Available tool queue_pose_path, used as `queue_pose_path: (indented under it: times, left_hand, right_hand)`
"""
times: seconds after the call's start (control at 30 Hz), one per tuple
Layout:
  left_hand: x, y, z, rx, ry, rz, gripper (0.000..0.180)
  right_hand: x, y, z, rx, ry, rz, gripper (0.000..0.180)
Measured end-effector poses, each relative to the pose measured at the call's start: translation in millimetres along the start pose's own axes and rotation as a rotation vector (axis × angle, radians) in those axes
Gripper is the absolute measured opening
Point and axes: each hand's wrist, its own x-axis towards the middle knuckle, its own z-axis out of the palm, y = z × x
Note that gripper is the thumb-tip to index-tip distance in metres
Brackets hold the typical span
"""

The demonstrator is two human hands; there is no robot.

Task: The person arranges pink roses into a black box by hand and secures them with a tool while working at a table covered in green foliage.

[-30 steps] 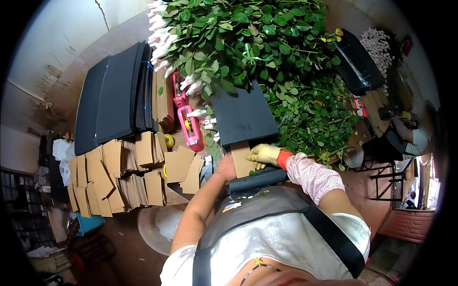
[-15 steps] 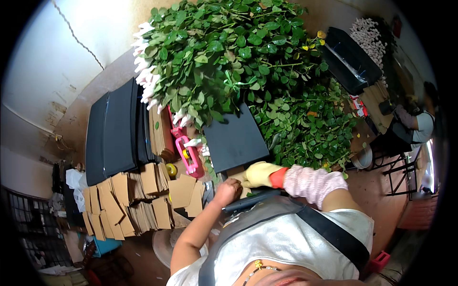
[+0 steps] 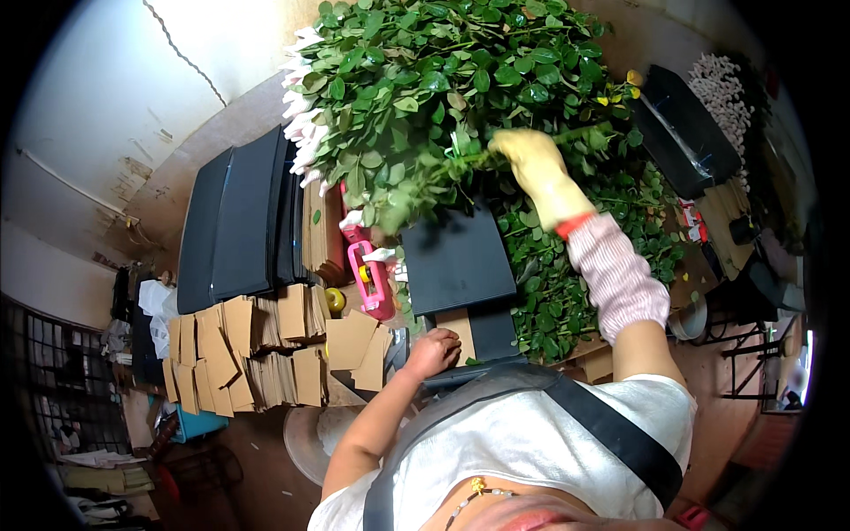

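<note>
My right hand (image 3: 522, 155), in a yellow rubber glove with a red cuff, is closed around a leafy green rose stem (image 3: 478, 161). It is raised over a big heap of leafy stems (image 3: 460, 71), whose heads at the left end wear white sleeves (image 3: 304, 128). Blur hides the leaves left of the glove. My bare left hand (image 3: 433, 352) is low, fingers curled against the edge of a brown cardboard piece (image 3: 459, 329). Just beyond it lies a dark grey sheet (image 3: 460, 265), partly over the cardboard.
A pink tape dispenser (image 3: 370, 279) stands left of the dark sheet. Further left are stacked cardboard pieces (image 3: 235, 350) and folded black sheets (image 3: 243, 212). More leafy stems (image 3: 567, 301) lie at the right. Beyond them are another black stack (image 3: 682, 133) and white-sleeved heads (image 3: 719, 88).
My right hand has swung up and away from beside the left hand, and now grips a rose stem over the heap. My left hand stays by the cardboard. The view has shifted slightly.
</note>
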Motion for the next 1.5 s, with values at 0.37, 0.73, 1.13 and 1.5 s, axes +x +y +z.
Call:
queue_pose_path:
  times: [0.37, 0.73, 1.13, 1.5]
  left_hand:
    - [10.0, 4.1, -0.3, -0.007, 0.001, 0.051, 0.018]
    - [17.0, 8.4, -2.4, -0.044, -0.009, 0.029, 0.016]
    - [15.3, 10.2, -1.7, -0.028, 0.07, 0.062, 0.015]
    - [4.6, -1.7, -0.5, -0.041, 0.019, 0.049, 0.017]
  right_hand:
    - [-57.3, 28.1, -23.2, 0.001, -0.267, 0.166, 0.04]
    - [136.3, 63.1, 22.8, -0.203, -0.014, 0.392, 0.022]
    - [-7.8, 29.9, -18.9, -0.374, -0.771, 0.291, 0.027]
    - [-97.5, 9.7, -57.7, -0.162, -0.111, 0.171, 0.068]
